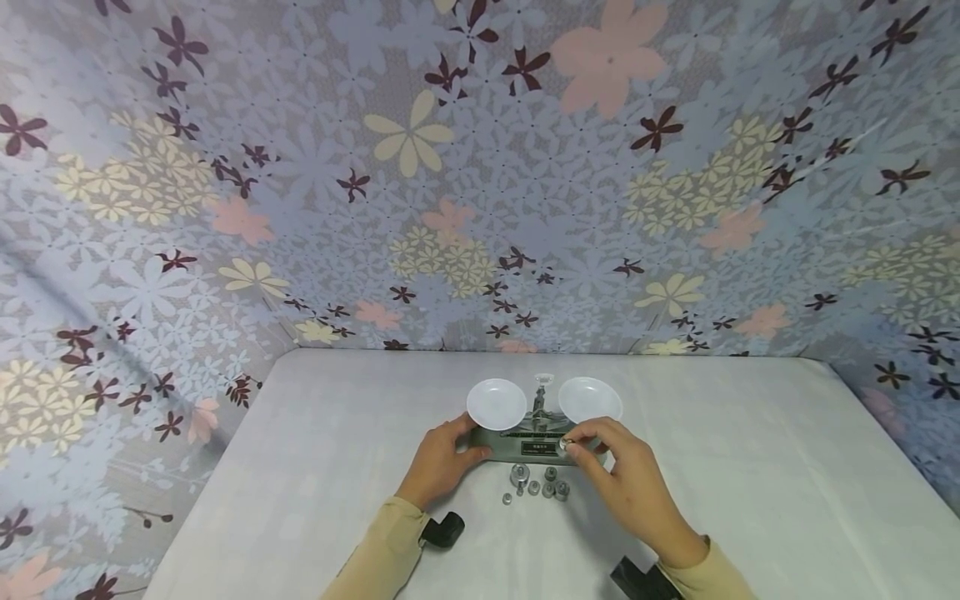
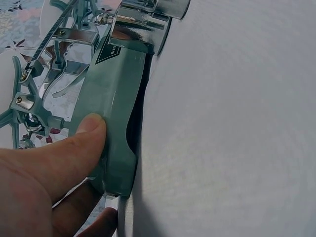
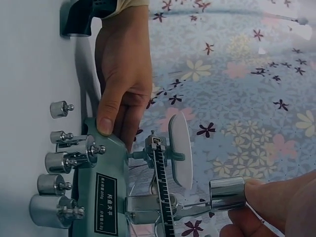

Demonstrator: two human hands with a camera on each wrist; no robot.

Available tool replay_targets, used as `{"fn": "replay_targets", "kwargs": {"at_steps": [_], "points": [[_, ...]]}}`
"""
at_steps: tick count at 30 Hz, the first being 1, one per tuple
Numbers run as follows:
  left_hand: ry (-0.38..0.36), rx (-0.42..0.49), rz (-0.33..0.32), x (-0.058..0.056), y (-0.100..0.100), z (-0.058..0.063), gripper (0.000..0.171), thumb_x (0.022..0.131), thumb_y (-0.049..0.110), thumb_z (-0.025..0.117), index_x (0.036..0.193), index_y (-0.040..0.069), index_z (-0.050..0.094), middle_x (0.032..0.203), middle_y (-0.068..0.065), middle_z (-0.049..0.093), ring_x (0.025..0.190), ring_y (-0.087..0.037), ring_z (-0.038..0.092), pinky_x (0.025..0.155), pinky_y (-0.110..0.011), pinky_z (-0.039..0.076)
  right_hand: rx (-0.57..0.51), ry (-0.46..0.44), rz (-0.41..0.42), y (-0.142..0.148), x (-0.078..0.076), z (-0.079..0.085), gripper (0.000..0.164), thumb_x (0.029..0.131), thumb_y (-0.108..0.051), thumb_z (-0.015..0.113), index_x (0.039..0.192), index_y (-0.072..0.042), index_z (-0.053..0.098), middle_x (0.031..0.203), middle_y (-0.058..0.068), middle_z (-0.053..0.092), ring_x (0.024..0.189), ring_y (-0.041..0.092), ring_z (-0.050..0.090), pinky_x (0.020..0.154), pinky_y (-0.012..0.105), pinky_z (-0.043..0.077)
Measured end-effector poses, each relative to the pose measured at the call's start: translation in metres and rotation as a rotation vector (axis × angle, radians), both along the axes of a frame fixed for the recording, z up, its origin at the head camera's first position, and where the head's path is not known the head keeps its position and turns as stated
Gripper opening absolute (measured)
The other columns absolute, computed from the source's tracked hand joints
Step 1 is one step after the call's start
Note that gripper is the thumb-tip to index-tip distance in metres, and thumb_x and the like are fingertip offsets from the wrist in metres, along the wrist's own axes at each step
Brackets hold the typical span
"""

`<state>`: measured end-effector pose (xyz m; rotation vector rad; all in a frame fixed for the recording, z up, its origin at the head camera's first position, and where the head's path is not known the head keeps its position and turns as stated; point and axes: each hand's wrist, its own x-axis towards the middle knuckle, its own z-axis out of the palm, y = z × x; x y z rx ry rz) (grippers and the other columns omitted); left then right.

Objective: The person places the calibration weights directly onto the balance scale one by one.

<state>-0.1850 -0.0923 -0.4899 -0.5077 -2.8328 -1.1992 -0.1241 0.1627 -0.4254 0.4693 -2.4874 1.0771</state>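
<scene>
Right of bottom centre in the head view, right hand (image 1: pixel 630 483): I have it closed to a pinch, thumb and fingers on a shiny silver cylindrical metal weight (image 3: pixel 226 193).
Left hand (image 1: pixel 444 458): left of bottom centre, I grip the left end of a long green metal balance scale (image 2: pixel 111 94), thumb over its front.
Pinched weight: lower right in the right wrist view; in the head view, at the right end of the black rectangular nameplate (image 1: pixel 538 448).
Round white pans (image 1: pixel 497 404): two, at the scale's upper left and upper right.
Loose silver knobbed metal weights (image 1: pixel 548 490): clustered upright, lower centre, just below the scale.
White tabletop (image 1: pixel 750 450): across the bottom.
Flower-patterned wall (image 1: pixel 480 208): filling the top.
</scene>
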Motion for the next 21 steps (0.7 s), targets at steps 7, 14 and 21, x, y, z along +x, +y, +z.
{"fn": "replay_targets", "kwargs": {"at_steps": [7,14,21], "points": [[0.002,0.002,0.002,-0.001,0.0,-0.001,0.056,0.081,0.031,0.07,0.132,0.015,0.053,0.133,-0.003,0.052,0.122,-0.026,0.048,0.103,-0.045,0.038,-0.014,0.038,-0.019,-0.002,-0.005,0.004,0.012,0.085,-0.018,0.068,0.094,-0.024,0.063,0.094,-0.016,0.058,0.076,0.003,0.052,0.055,0.02,0.044],[-0.002,0.003,0.008,0.0,0.0,-0.002,0.055,0.081,0.031,0.07,0.132,0.016,0.053,0.134,-0.004,0.051,0.122,-0.028,0.049,0.103,-0.046,0.037,-0.006,0.064,-0.037,-0.004,-0.01,0.006,0.012,0.084,-0.016,0.069,0.093,-0.021,0.064,0.093,-0.015,0.06,0.081,0.003,0.054,0.067,0.024,0.048],[0.012,0.002,0.005,0.0,0.0,-0.004,0.054,0.081,0.032,0.07,0.13,0.016,0.054,0.134,-0.004,0.051,0.122,-0.028,0.048,0.103,-0.046,0.038,-0.007,0.094,-0.059,-0.002,-0.016,0.007,0.011,0.085,-0.015,0.068,0.094,-0.02,0.065,0.09,-0.013,0.06,0.084,0.007,0.055,0.068,0.027,0.048]]}}
